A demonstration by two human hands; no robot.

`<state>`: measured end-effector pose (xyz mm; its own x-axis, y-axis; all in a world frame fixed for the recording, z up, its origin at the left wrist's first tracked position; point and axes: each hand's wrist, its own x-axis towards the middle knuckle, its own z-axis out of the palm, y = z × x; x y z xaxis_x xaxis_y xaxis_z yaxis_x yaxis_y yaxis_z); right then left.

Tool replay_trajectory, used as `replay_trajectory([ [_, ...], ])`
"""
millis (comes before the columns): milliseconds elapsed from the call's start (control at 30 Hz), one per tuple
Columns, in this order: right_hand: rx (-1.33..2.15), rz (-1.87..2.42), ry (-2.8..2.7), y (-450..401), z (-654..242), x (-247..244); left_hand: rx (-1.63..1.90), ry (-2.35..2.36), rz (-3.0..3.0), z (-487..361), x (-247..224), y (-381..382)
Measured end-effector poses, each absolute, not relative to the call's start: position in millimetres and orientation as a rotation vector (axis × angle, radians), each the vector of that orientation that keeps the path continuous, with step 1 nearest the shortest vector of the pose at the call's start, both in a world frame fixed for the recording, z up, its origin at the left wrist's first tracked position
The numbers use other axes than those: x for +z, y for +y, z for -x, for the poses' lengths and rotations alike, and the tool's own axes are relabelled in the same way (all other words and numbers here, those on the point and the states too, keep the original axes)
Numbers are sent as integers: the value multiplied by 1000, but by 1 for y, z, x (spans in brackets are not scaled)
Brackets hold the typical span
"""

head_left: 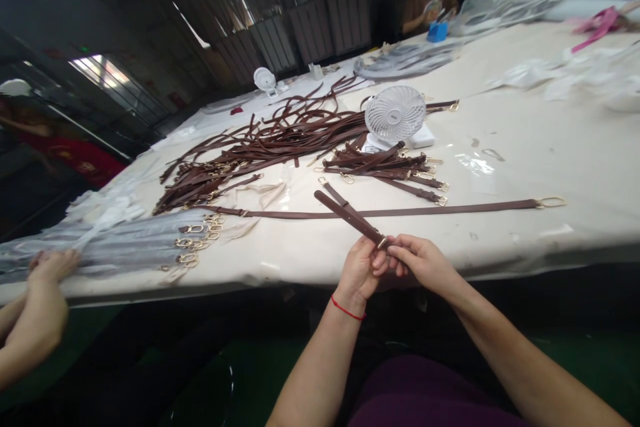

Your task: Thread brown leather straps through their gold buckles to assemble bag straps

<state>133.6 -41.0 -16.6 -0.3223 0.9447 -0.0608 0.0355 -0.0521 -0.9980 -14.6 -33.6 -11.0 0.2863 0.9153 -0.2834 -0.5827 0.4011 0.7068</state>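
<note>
Fingers of left hand and right hand closed on brown strap near buckle.

Behind the held strap stands the nearer fan.

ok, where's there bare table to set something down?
Widest patch: table right of the fan, between the long strap and white wrap; what looks like clear plastic takes part of it. Smaller: front strip this side of the long strap, between wrapped straps and left hand. Crowded: left of the fan, strap pile; before it, short straps.
</note>
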Motion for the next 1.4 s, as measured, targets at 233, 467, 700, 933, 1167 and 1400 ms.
replay_trajectory([
  [233, 1616, 1063, -1311, -39, -128, -20, 1109, 832, -658, 11, -11, -36],
  [467, 1659, 1052, -1208, -41, -123, -18, 1113, 908, -667, 9, -10, -36],
  [700, 1642, 1033, -1204, -39, -120, -15, 1057, 688, -630, 11, -19, -36],
  [933, 1656, 999, -1253, -42, -124, -15, 1067, 689, -565, 15, -12, -37],
  [1167, 770, 1181, -1712, -30, -136, 16, 1155, 766, -466, 13, -15, -33],
  [1400, 1055, 1035, -1887, 7, -123, 28, 1113, 784, -537, 7, -10, -35],
])
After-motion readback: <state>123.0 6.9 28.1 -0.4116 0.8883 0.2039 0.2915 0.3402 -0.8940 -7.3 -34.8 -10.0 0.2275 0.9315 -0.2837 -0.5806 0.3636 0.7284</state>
